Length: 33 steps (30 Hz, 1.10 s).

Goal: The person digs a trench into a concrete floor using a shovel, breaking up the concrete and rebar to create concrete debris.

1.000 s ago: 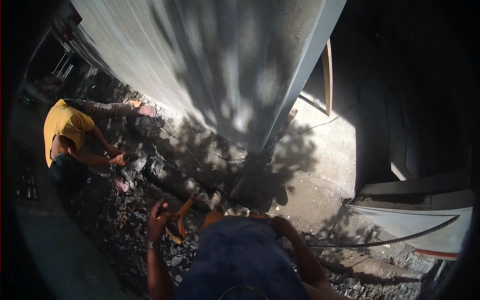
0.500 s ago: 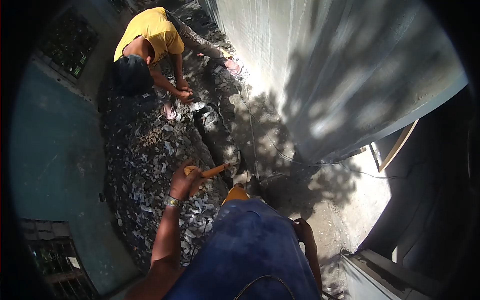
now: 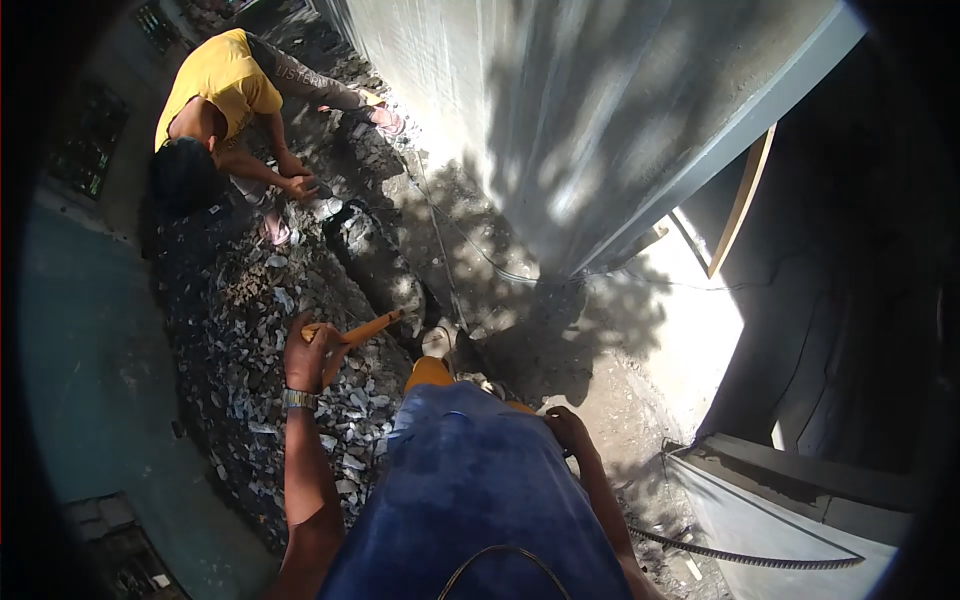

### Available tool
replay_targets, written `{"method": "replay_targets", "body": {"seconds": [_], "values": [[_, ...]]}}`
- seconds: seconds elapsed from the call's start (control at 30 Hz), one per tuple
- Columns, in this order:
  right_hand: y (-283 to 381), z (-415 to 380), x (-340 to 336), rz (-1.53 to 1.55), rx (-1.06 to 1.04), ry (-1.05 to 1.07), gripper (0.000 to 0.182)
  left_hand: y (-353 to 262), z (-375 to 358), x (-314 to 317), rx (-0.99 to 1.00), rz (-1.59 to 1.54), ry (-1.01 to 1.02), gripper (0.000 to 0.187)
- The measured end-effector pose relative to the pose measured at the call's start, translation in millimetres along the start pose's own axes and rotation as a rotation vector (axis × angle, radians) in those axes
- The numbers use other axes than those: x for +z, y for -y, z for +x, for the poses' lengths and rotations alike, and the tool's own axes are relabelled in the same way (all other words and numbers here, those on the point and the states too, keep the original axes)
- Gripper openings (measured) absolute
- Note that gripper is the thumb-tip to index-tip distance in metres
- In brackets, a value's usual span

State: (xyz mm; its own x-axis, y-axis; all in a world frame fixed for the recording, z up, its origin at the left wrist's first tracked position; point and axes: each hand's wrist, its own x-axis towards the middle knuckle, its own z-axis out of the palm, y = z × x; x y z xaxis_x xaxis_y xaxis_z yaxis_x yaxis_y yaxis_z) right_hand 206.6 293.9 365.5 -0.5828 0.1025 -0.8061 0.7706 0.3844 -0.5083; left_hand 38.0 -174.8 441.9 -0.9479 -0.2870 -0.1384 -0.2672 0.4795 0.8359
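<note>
My left hand (image 3: 305, 355), with a metal-banded watch at its wrist, is closed around an orange-yellow strip-like piece (image 3: 365, 330). One narrow arm of it points right over the trench (image 3: 350, 265), and a second part hangs below my fingers. My right hand (image 3: 570, 430) is in shadow at the right side of my blue shirt (image 3: 480, 490), its fingers curled; I cannot tell what it holds. My orange trouser leg (image 3: 430, 373) shows below the trench end.
A person in a yellow shirt (image 3: 215, 80) bends over the trench's far end, hands together near a pale stone. Rubble (image 3: 290, 330) lies along the left. A grey wall (image 3: 560, 110) rises at right, with a cable (image 3: 440, 240) by it. A ribbed bar (image 3: 745, 555) extends at lower right.
My view has swung right, so the person, trench and wall sit further left. The ribbed bar has come into view at lower right. My left hand keeps its hold on the orange-yellow piece.
</note>
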Motion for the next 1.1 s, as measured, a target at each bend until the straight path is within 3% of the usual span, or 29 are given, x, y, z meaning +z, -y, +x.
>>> {"method": "replay_targets", "body": {"seconds": [0.07, 0.1, 0.13, 0.33, 0.43, 0.47, 0.5, 0.63, 0.73, 0.83, 0.9, 0.93, 1.0, 1.1], "values": [[-81, 51, 18, -0.573, -0.52, -0.063, 0.035, -47, -13, 2, -0.052, -0.003, -0.016, 0.05], [-57, 29, 16, -0.409, -0.278, -0.038, 0.032, -47, -11, 3, -0.036, -0.002, -0.021, 0.053], [-102, 56, 23, -0.388, -0.48, -0.074, 0.031, -41, -5, 5, -0.017, -0.004, -0.014, 0.055], [-72, 37, 7, -0.154, -0.192, -0.043, 0.031, -47, -9, 23, 0.003, 0.1, 0.019, 0.056], [-50, 28, 2, -0.11, -0.137, -0.046, 0.031, -49, -28, 30, -0.09, -0.046, 0.125, 0.058], [-43, 27, 1, -0.1, -0.132, -0.045, 0.031, -43, -36, 33, 0.0, 0.08, 0.062, 0.056], [-41, 27, 0, -0.092, -0.145, -0.045, 0.031, -47, -43, 33, 0.089, 0.208, -0.004, 0.055], [-43, 53, -9, -0.076, -0.317, -0.032, 0.032, -44, -69, 40, 0.003, 0.206, 0.051, 0.055], [-28, 67, -14, -0.196, -0.329, -0.012, 0.032, -42, -85, 46, -0.057, 0.06, 0.147, 0.061], [-6, 72, -14, -0.306, -0.409, -0.013, 0.037, -29, -94, 56, 0.05, 0.101, 0.175, 0.066], [30, 57, -13, -0.417, -0.426, 0.008, 0.04, -35, -96, 61, -0.082, -0.266, 0.298, 0.067], [36, 57, -10, -0.42, -0.43, 0.01, 0.04, -33, -98, 66, -0.082, -0.268, 0.293, 0.067], [48, 56, -6, -0.443, -0.477, 0.024, 0.043, -27, -102, 76, -0.289, -0.43, 0.322, 0.068], [80, 43, 1, -0.256, -0.402, 0.199, 0.043, -62, -101, 70, -0.289, -0.279, 0.327, 0.065]]}}
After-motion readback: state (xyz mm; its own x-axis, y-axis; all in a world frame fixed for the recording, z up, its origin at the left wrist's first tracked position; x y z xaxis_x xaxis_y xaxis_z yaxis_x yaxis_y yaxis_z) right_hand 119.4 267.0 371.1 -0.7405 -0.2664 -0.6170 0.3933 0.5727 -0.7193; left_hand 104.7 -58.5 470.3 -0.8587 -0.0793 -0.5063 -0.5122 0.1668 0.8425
